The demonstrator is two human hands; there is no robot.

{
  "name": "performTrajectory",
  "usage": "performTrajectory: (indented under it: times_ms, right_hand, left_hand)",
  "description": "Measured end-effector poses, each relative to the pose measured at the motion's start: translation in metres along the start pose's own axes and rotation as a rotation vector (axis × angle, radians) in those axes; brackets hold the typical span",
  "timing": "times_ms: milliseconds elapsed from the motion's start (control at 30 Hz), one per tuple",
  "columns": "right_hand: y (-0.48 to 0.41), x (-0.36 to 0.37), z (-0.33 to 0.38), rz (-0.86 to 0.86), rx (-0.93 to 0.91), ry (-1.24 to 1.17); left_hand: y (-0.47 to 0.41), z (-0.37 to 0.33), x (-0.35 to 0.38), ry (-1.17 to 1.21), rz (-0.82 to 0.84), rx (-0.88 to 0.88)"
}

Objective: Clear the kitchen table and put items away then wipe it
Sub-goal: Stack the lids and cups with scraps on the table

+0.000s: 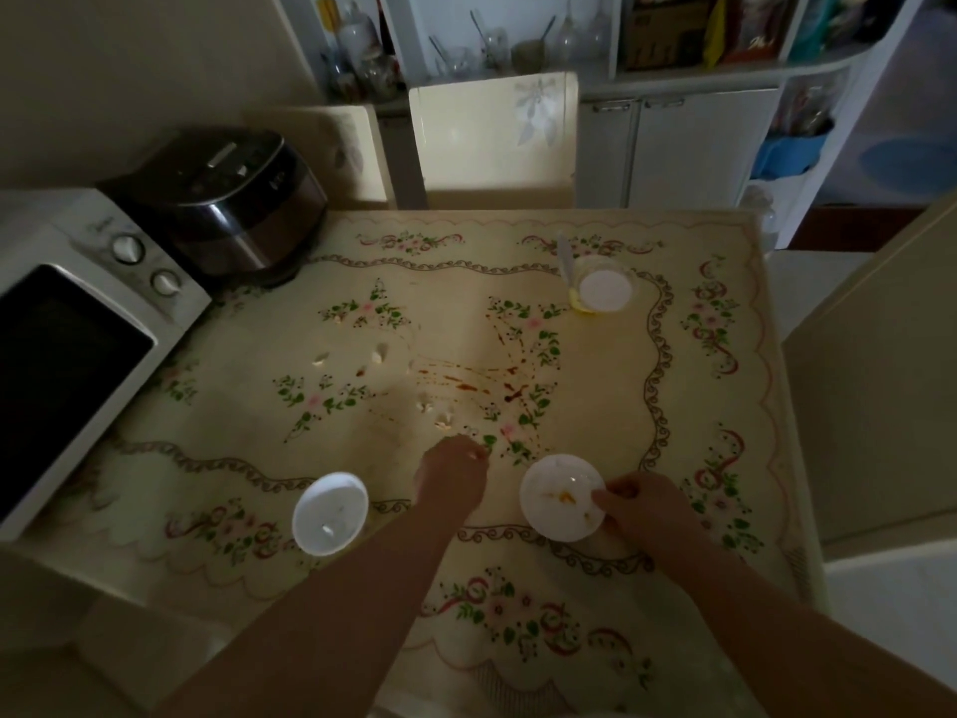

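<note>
The left hand [451, 476] is bunched with fingertips pinched together near the middle of the table's near half, apparently closed on a small pale crumb; what exactly it holds is too small to tell. The right hand [639, 502] grips the near-right rim of a small white plate [556, 497], thumb over the edge, the plate bearing orange food smears. A second small white dish [330, 513] sits untouched to the left, toward the near-left side of the table [725, 510]. Beyond the left hand lie scattered pale crumbs [380, 353] and a streaked reddish-brown sauce spill [466, 383] at the table's centre. Toward the far-right corner stands a glass jar [603, 287] with a white utensil leaning in it and a yellow smear at its base. A rice cooker [235, 194] and microwave [77, 329] occupy the far-left corner and left edge. The step in hand is judged to be gathering crumbs onto the held plate: keeping the plate level and close to the pinching hand should shorten each transfer, and dry crumbs are best collected before the sauce is touched, lest they smear.
</note>
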State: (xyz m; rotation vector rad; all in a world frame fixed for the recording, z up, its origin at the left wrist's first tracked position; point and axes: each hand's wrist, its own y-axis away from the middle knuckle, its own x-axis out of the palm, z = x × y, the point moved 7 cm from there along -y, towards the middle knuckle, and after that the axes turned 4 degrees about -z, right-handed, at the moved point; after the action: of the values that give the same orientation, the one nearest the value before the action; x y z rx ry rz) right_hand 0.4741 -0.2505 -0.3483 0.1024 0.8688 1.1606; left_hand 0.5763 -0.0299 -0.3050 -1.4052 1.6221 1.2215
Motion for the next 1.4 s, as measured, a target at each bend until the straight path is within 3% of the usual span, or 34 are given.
performTrajectory:
  times_ms: [267, 567, 900, 1067, 1267, 1400]
  right_hand:
    - [-0.008, 0.007, 0.015, 0.002, -0.021, 0.071]
    - [-0.009, 0.024, 0.033, 0.005, -0.026, 0.033]
    - [-0.008, 0.028, 0.040, -0.004, -0.018, 0.049]
    - [-0.005, 0.030, 0.041, -0.003, -0.021, 0.048]
    - [-0.001, 0.034, 0.043, 0.049, -0.032, 0.058]
    - [0.002, 0.035, 0.046, 0.063, -0.054, 0.072]
  left_hand:
    - [-0.046, 0.026, -0.027, 0.002, -0.043, -0.143]
    - [-0.069, 0.019, -0.021, -0.331, 0.016, -0.080]
    - [-0.071, 0.032, -0.018, -0.265, -0.015, -0.065]
    - [-0.067, 0.034, -0.019, -0.030, 0.002, -0.103]
    - [-0.042, 0.004, -0.007, 0.398, 0.215, 0.089]
    - [-0.022, -0.004, 0.000, 0.458, 0.301, 0.143]
